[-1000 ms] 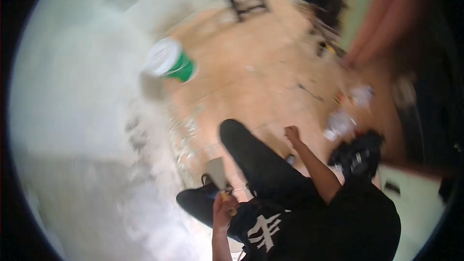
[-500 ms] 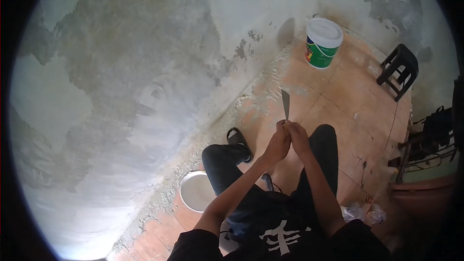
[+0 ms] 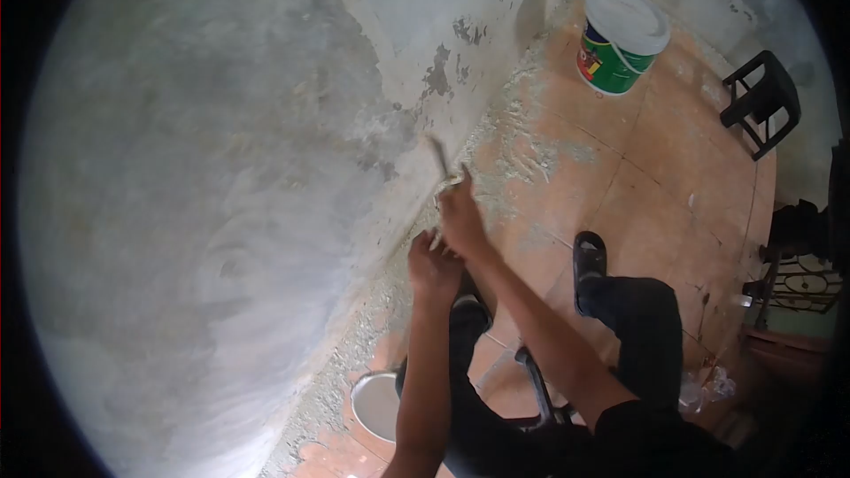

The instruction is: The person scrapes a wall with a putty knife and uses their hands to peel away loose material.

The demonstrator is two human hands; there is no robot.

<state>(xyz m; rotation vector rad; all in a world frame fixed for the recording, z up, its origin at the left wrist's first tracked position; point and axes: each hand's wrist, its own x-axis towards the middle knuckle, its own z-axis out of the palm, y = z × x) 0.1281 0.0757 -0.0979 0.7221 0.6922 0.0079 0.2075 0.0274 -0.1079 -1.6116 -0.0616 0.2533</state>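
My right hand [image 3: 463, 217] is closed around a putty knife [image 3: 440, 158], holding it close to the lower wall. Its narrow dark blade points up and left, slightly blurred, and something pale shows beside my fingers. Just below, my left hand [image 3: 434, 267] has loosely bent fingers set apart, near my right wrist, with no object visible in it. The grey plastered wall [image 3: 266, 177] fills the left side, with flaking patches near its base. Beside my left leg, partly hidden by my forearm, sits a white tub [image 3: 375, 407] with pale grey contents.
A lidded green and white paint bucket [image 3: 622, 40] stands by the far corner, with a black plastic stool [image 3: 763, 104] to its right. Plaster crumbs cover the floor tiles [image 3: 655, 186] along the wall. Clear plastic bags [image 3: 708, 388] and dark metal furniture [image 3: 801, 283] are at right.
Both hands have moved left toward the wall. My left hand has come away from the putty knife, which stays in my right. My view has shifted and my right foot shows further forward.
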